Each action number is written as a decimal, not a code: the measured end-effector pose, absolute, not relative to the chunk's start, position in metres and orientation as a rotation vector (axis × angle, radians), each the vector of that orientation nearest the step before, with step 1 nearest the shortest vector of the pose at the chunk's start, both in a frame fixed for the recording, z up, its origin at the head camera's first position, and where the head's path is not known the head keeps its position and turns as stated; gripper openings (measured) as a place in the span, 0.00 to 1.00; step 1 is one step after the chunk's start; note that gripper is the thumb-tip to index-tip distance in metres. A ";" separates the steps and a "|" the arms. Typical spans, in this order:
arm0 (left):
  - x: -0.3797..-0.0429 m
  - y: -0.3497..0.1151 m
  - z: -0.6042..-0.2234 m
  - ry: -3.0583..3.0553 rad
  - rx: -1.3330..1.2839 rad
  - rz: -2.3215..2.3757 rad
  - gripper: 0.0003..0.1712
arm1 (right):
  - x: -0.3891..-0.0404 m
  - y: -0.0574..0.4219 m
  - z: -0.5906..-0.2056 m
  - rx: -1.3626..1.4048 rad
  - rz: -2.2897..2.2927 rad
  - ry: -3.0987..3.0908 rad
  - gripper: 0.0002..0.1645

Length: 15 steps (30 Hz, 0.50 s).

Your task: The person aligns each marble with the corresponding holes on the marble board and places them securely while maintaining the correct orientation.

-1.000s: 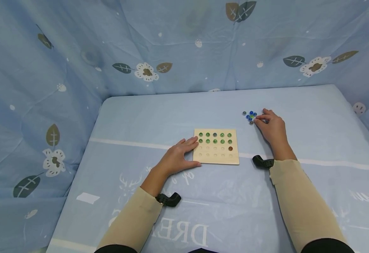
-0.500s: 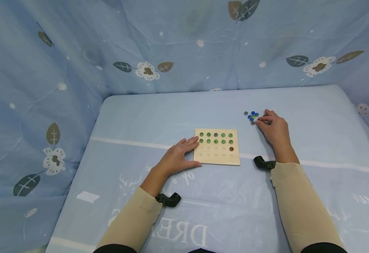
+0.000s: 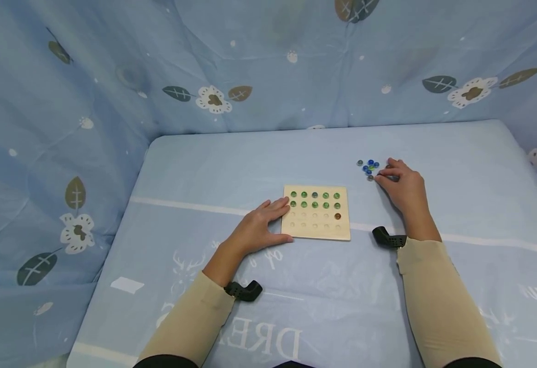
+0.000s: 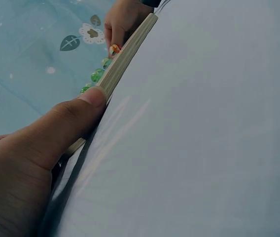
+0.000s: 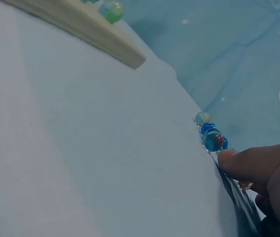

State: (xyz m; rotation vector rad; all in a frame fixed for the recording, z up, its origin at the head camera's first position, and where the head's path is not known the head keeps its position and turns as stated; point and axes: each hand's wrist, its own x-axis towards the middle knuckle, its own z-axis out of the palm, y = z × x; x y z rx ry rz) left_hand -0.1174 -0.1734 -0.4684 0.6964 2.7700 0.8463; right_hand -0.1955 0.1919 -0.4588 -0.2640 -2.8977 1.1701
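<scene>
Left hand spread on a marble-filled wooden board, right hand among loose marbles

The left hand (image 3: 259,230) rests at the left side of the board (image 3: 321,233), fingers spread wide from the thumb, which presses its near edge. The right hand (image 3: 403,189), thumb and fingers narrowly bent, touches the loose marbles (image 3: 366,168) beyond the board, to its right; whether it pinches one I cannot tell.

The board is flat, pale and rectangular, with straight grain along its thick edge and round hollows in four rows of five. Glossy green marbles (image 3: 315,205) fill the far two rows, except for one bluish-grey marble (image 3: 314,195) in the middle of the farthest. A reddish-brown marble (image 3: 337,216) sits at the right end of the third row. The loose ones are translucent glass balls, mostly blue, clustered on smooth pale-blue cloth (image 3: 250,163).
</scene>
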 end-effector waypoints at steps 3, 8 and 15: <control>-0.117 -0.174 -0.468 2.779 0.694 0.847 0.50 | -0.195 0.192 -0.458 -0.239 1.184 -2.891 0.21; -0.116 -0.174 -0.468 2.783 0.702 0.863 0.50 | -0.195 0.193 -0.457 -0.219 1.186 -2.892 0.22; -0.116 -0.173 -0.471 2.779 0.713 0.858 0.50 | -0.194 0.194 -0.460 -0.247 1.134 -2.935 0.22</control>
